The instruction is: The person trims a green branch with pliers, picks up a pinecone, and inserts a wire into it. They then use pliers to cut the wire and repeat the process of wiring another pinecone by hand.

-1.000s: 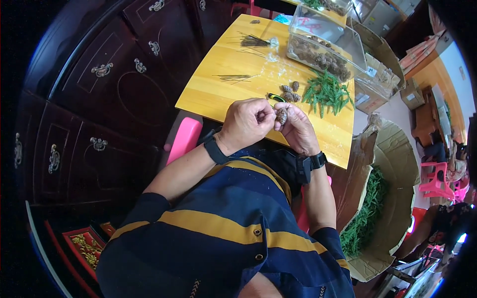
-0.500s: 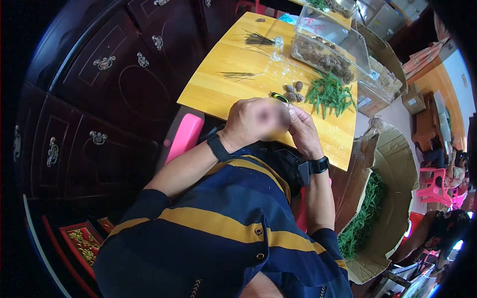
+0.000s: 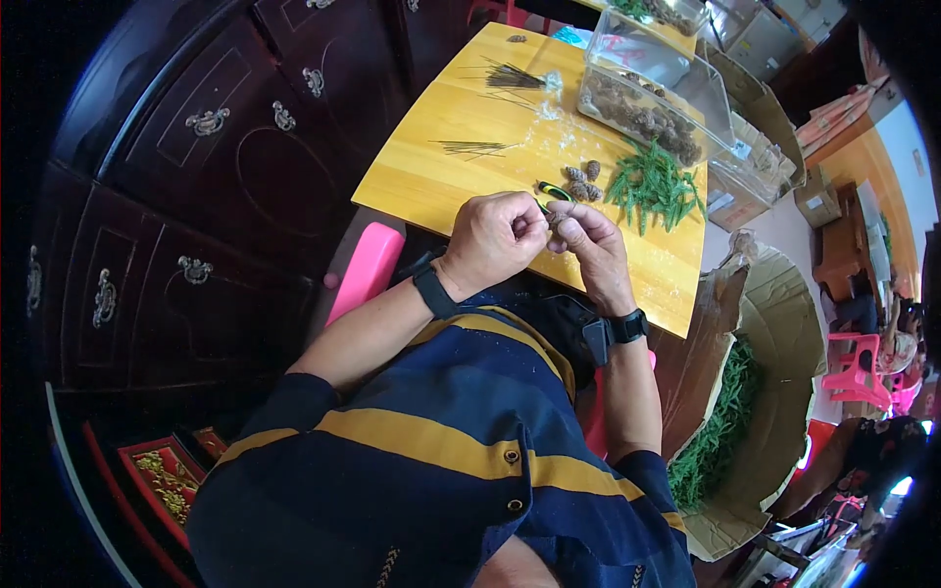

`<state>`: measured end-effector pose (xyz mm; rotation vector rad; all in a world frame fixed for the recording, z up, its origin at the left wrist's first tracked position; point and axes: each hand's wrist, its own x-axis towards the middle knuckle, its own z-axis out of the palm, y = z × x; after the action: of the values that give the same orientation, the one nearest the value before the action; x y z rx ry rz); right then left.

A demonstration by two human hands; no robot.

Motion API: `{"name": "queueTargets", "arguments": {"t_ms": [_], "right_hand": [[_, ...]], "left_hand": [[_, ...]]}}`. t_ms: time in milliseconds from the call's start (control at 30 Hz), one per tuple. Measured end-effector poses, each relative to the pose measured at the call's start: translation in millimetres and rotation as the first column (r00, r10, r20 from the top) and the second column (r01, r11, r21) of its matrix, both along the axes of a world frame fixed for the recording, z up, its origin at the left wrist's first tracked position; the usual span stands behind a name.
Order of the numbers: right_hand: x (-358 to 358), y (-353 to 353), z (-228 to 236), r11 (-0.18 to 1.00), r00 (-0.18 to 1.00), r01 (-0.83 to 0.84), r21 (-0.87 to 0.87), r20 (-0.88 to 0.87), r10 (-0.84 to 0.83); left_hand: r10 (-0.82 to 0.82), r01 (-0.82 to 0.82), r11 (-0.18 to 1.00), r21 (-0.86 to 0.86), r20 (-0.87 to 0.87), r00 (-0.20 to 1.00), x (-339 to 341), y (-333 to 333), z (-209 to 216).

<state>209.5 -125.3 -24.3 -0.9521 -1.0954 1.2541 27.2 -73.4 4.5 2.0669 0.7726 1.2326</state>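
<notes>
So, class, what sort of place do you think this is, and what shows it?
Probably a small craft workshop, perhaps in a home: loose pine cones and thin dark wires lie on the yellow table, and a big cardboard box holds green sprigs.

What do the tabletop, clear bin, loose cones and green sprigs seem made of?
Tabletop: probably varnished wood or laminate, from faint streaks and glare. Clear bin: likely glossy plastic; its contents show through. Loose cones: seemingly woody, matte, with brown overlapping scales. Green sprigs: possibly matte plastic, uniformly green; real foliage isn't excluded.
</notes>
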Motion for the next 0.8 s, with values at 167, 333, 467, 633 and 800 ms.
{"name": "queueTargets", "arguments": {"t_ms": [167,333,467,633,800], "right_hand": [[-3.9,0.4,-3.1,1.0,1.0,0.01,0.022,-0.009,-0.009],[-6.3,-0.4,1.8,1.0,1.0,0.019,0.021,0.006,-0.019],[-7.1,-0.7,0.1,1.0,0.999,0.01,0.023,-0.048,-0.008],[-3.9,0.4,-2.2,1.0,0.995,-0.014,0.001,-0.099,0.014],[-0.7,-0.2,-1.8,0.999,0.975,-0.029,-0.022,-0.222,0.023]], "left_hand": [[-0.005,0.005,1.0,-0.007,0.017,1.0,1.4,-0.9,-3.0],[0.015,-0.014,0.999,-0.032,0.041,0.999,0.8,2.0,-6.5],[0.019,-0.018,0.999,-0.028,0.009,1.0,1.7,1.2,-4.6],[-0.023,0.031,0.992,-0.123,0.071,0.997,0.8,-2.5,-1.1],[-0.118,0.146,0.957,-0.249,0.124,0.985,-4.2,2.1,-3.9]]}}
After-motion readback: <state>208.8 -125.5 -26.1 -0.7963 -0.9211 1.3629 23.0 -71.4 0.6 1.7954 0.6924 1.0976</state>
